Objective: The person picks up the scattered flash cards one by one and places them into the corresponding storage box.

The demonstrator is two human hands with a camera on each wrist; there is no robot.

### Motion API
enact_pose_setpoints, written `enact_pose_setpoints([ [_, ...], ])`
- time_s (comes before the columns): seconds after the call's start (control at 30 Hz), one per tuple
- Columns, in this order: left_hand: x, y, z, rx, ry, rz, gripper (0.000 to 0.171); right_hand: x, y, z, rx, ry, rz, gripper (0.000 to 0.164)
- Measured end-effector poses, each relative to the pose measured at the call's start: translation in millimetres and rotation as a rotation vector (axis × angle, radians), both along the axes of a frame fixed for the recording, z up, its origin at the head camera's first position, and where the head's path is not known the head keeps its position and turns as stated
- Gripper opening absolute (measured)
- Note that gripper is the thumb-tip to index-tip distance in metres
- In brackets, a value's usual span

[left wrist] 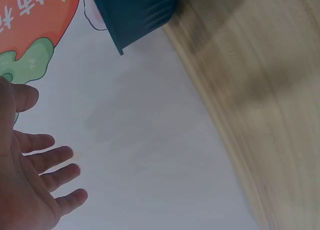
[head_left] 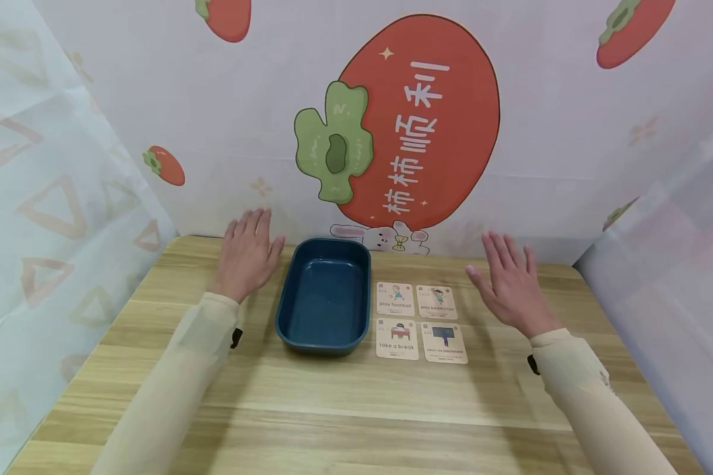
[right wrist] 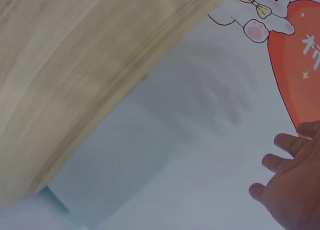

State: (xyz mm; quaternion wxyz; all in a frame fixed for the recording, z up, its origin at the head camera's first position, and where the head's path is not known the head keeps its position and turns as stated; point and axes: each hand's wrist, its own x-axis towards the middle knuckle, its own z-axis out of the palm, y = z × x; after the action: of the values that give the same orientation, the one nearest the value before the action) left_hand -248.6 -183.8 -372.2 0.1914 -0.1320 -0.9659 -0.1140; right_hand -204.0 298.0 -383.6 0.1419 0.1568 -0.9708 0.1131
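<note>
My left hand [head_left: 246, 254] is held out with straight fingers, left of a dark blue rectangular tray [head_left: 323, 300], and holds nothing. In the left wrist view the same hand [left wrist: 35, 165] shows its fingers spread, with the tray's ribbed side [left wrist: 142, 15] above. To the right, my right hand [head_left: 517, 287] is also stretched out with nothing in it. Between that hand and the tray lie the picture cards: "play football" [head_left: 395, 300], "play badminton" [head_left: 436, 303], "take a break" [head_left: 397, 339] and a blackboard card [head_left: 444, 343]. The right hand [right wrist: 295, 175] appears at the lower right of its wrist view.
The wooden table [head_left: 333, 415] ends at a white backdrop [head_left: 261, 86] printed with a large red persimmon and a rabbit. Pale patterned sheets hang at the left side [head_left: 41, 198] and the right side [head_left: 683, 218].
</note>
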Motion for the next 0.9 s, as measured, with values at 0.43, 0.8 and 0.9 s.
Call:
enact_pose_setpoints([
  [0.43,4.3,3.3,-17.4,0.000,-0.062,0.002,0.052,7.6,3.2,-12.6,-0.049,0.067,0.010,0.056],
  [0.8,6.2,4.1,-33.3,0.004,-0.157,-0.014,0.050,11.6,0.1,-17.2,-0.033,-0.020,-0.024,0.050],
  [0.9,7.8,4.0,-37.9,0.024,-0.174,-0.028,0.048,13.3,-1.6,-17.8,-0.031,-0.038,-0.017,0.047],
])
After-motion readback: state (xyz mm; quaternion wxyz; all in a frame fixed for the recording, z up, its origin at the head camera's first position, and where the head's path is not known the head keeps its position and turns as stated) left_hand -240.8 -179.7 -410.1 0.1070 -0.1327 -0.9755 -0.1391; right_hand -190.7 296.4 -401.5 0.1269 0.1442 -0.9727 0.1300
